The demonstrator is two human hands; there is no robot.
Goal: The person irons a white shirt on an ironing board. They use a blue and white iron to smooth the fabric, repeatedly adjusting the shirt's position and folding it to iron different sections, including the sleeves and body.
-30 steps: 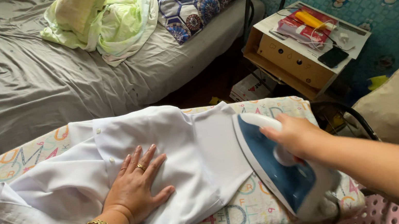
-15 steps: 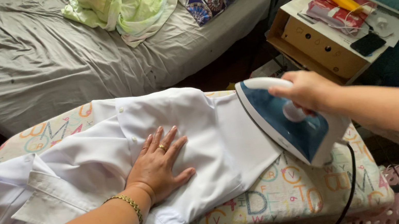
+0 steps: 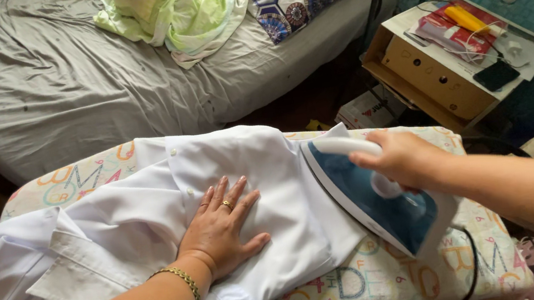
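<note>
— What are the hands doing, seen from the head camera?

— The left hand (image 3: pixel 222 229) is lying flat on the white shirt (image 3: pixel 152 222), fingers spread wide, pressing the cloth onto the ironing board (image 3: pixel 395 271). The right hand (image 3: pixel 400 158) is gripping the handle of the blue and white iron (image 3: pixel 375 201).

— Where is the iron sitting?

— It is resting at the shirt's right edge, towards the board's right end, its cord (image 3: pixel 469 275) hanging over the near edge.

— And beyond the board?

— A bed (image 3: pixel 63 88) with crumpled green cloth (image 3: pixel 181 9) is lying past the far edge, and a cardboard box (image 3: pixel 431 78) is standing to its right.
</note>
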